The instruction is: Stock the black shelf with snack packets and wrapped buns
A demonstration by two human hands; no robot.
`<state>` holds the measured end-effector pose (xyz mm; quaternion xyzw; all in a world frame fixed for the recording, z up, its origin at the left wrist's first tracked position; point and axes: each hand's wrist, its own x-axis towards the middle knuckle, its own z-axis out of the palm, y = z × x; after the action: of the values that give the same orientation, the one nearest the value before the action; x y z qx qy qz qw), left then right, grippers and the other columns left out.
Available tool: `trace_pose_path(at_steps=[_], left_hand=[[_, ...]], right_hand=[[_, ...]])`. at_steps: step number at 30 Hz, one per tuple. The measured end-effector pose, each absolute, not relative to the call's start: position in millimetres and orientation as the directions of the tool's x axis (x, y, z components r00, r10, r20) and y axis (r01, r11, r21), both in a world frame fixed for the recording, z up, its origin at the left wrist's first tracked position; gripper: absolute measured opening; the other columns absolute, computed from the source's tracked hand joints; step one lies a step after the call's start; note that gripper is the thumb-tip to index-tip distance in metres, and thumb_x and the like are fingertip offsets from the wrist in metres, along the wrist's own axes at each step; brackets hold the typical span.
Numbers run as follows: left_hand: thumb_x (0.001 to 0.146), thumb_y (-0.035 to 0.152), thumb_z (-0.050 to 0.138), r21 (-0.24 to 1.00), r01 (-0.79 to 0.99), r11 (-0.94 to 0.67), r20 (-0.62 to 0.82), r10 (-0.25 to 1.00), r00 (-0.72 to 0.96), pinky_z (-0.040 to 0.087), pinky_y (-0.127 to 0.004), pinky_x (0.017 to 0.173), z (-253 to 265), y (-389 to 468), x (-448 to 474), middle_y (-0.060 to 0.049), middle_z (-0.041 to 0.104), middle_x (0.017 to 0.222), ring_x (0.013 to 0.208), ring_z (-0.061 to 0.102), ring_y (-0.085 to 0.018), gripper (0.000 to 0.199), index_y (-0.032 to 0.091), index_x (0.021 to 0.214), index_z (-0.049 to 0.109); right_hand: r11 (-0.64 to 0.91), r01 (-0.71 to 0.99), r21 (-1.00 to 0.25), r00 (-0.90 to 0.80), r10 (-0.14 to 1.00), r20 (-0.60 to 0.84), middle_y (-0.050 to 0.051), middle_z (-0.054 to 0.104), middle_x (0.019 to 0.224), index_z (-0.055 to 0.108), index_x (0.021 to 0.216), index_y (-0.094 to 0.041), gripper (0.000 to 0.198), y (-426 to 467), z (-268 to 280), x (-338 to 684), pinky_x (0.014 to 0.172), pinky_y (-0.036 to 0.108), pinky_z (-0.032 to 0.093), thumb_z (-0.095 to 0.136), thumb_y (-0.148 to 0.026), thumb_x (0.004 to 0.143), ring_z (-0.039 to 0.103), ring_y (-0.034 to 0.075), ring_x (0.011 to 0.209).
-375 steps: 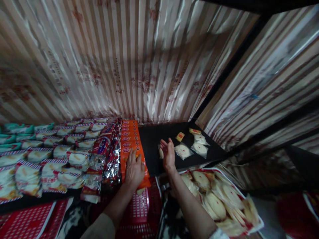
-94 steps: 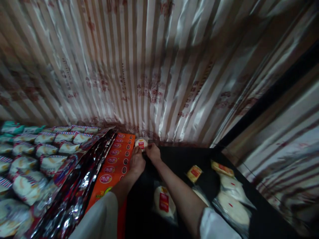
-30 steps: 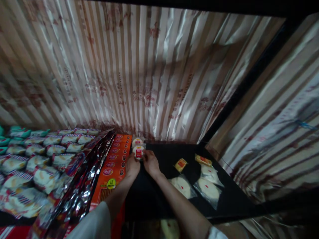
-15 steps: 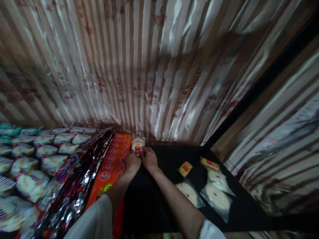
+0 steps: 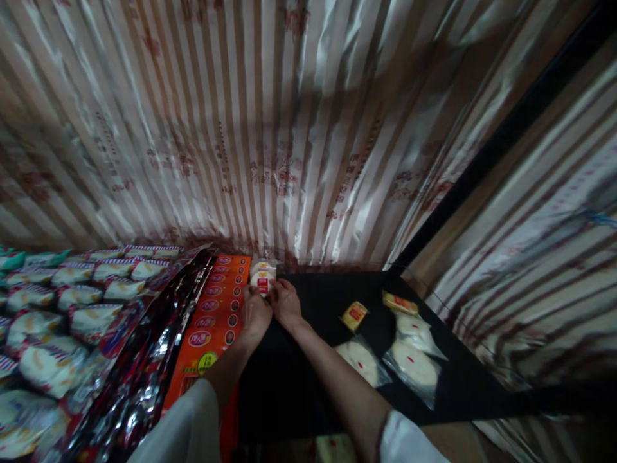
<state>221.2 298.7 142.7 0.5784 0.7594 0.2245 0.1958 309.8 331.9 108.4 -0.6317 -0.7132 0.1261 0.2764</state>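
Note:
A small clear packet (image 5: 263, 275) of white round food with a red label lies at the far edge of the black table, beside an orange strip. My left hand (image 5: 256, 313) is closed at its lower left side, with the fingertips partly hidden behind the hand. On the lower right side, my right hand (image 5: 285, 301) pinches the same packet with bent fingers. Both forearms stretch far forward across the table. The packet's lower edge is covered by the fingers.
To the left runs the orange printed strip (image 5: 207, 307), then shiny dark red wrappers (image 5: 149, 347) and rows of white packaged breads (image 5: 80, 296). Right of my arm lie yellow packets (image 5: 354, 316) and flat white rounds in clear bags (image 5: 414, 363). A striped curtain (image 5: 308, 128) hangs behind; a dark pole (image 5: 482, 154) slants at right.
The view has shifted slightly, so the table's things sit a little further left and mostly higher. Both hands stay at the packet, which keeps its place beside the orange strip.

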Motion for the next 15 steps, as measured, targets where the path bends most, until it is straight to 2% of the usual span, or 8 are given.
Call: trace_pose_path(at_steps=[4, 7, 11, 15], left_hand=[[0.082, 0.012, 0.045, 0.556, 0.816, 0.157, 0.027, 0.978, -0.207, 0.046, -0.027, 0.084, 144, 288, 223, -0.018, 0.044, 0.131, 0.104, 0.059, -0.021, 0.041, 0.01, 0.123, 0.051], [0.081, 0.011, 0.044, 0.586, 0.809, 0.056, 0.035, 0.995, -0.093, 0.045, -0.026, 0.089, 147, 270, 234, -0.014, 0.049, 0.126, 0.104, 0.059, -0.02, 0.037, 0.013, 0.116, 0.057], [0.081, 0.009, 0.043, 0.658, 0.75, -0.06, -0.035, 0.993, 0.109, 0.042, -0.022, 0.092, 150, 238, 261, -0.008, 0.058, 0.114, 0.102, 0.059, -0.015, 0.033, 0.017, 0.106, 0.063], [0.084, 0.012, 0.042, 0.693, 0.718, -0.063, -0.126, 0.97, 0.207, 0.039, -0.02, 0.096, 151, 214, 293, -0.008, 0.058, 0.119, 0.107, 0.057, -0.014, 0.036, 0.016, 0.115, 0.06]], right_hand=[[0.231, 0.797, -0.558, -0.047, 0.945, 0.324, 0.012, 0.057, 0.123, 0.064, 0.111, -0.015, 0.036, 315, 113, 327, 0.096, 0.035, 0.043, 0.049, -0.011, 0.079, 0.052, 0.023, 0.112], [0.288, 0.781, -0.554, -0.043, 0.91, 0.412, 0.01, 0.058, 0.123, 0.064, 0.11, -0.017, 0.035, 290, 120, 356, 0.097, 0.038, 0.043, 0.045, -0.013, 0.081, 0.053, 0.022, 0.112], [0.259, 0.853, -0.453, -0.04, 0.898, 0.438, 0.012, 0.059, 0.122, 0.065, 0.108, -0.015, 0.033, 241, 130, 405, 0.097, 0.04, 0.043, 0.042, -0.016, 0.084, 0.053, 0.023, 0.111], [0.145, 0.932, -0.333, -0.004, 0.921, 0.389, 0.012, 0.061, 0.118, 0.065, 0.108, -0.014, 0.033, 191, 133, 443, 0.095, 0.037, 0.044, 0.042, -0.017, 0.086, 0.053, 0.024, 0.11]])
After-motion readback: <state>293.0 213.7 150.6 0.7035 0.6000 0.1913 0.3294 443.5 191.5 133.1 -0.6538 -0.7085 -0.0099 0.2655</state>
